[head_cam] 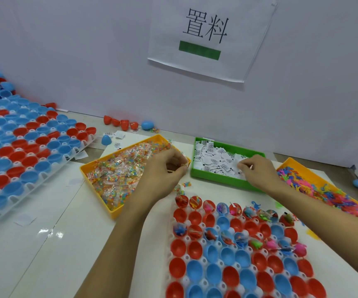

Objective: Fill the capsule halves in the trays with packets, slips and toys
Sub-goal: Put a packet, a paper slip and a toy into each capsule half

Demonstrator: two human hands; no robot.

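The left hand [169, 166] curls over packets [117, 173] in the yellow bin [92, 166], the right hand [257, 171] pinches slips [212, 158] in the green bin [223, 181], and the capsule tray [238, 250] lies just nearer the body beneath both wrists.

Both forearms stretched forward, left hand [167, 168] with fingers curled in a pinch, right hand [257, 172] likewise pinching
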